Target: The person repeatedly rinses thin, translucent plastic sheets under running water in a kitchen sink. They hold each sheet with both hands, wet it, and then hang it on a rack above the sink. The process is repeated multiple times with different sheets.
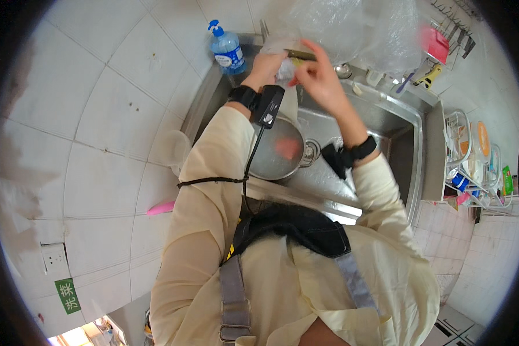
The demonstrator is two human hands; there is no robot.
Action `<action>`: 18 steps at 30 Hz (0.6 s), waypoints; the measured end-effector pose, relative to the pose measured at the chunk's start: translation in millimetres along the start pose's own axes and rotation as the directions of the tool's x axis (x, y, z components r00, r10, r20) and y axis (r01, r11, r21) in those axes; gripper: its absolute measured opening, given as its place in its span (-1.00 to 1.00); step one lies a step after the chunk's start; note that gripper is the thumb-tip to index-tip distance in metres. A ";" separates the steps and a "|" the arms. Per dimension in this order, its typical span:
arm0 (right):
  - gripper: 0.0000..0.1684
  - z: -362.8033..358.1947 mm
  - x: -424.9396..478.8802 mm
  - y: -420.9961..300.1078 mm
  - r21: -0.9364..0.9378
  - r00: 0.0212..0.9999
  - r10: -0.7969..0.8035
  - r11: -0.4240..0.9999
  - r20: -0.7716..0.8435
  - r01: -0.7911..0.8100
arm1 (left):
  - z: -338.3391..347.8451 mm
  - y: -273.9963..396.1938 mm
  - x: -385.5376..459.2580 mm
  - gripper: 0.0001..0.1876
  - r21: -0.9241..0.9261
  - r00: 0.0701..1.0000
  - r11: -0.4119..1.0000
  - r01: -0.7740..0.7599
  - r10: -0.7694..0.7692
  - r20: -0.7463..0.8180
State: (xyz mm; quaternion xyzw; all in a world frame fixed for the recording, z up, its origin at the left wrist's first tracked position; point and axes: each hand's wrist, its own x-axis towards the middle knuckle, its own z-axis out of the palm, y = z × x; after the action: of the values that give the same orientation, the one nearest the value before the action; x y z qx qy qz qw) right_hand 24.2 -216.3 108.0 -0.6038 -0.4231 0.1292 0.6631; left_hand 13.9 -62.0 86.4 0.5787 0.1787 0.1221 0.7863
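My left hand point(266, 67) is closed around a crumpled clear plastic bag point(285, 71) above the back of the stainless steel sink point(328, 181). Close by on its right, my right hand point(318, 78) has its index finger raised and the others bent, with no held object visible. A dark greenish strip point(302, 54) and something yellow, too blurred to name, show between the hands. Below them, a round metal pot point(266, 166) sits in the basin, partly covered by my left forearm. Inside it lies a reddish piece point(287, 148), apparently in liquid. A drain strainer point(312, 152) is beside the pot.
A blue pump bottle point(228, 54) stands at the sink's back left corner. Clear plastic bags point(389, 39) hang behind the sink. A yellow-handled tool point(430, 78) rests on the right ledge. Beyond the right edge is a white wire rack point(458, 138) with packets. A translucent container point(175, 149) is left.
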 end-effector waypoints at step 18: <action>-0.66 -6.3 -48.6 185.5 -0.687 0.961 -0.165 0.726 -0.223 -0.034 | 27.3 -43.0 6.7 -0.74 -0.102 0.981 0.993 0.067 -0.084 -0.177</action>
State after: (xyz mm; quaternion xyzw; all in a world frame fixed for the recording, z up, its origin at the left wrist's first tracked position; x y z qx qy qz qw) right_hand 62.1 -209.8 -79.9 -0.8017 -0.3682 -0.1422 0.4489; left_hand 30.9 -95.9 51.7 0.5200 0.2650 0.1526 0.7976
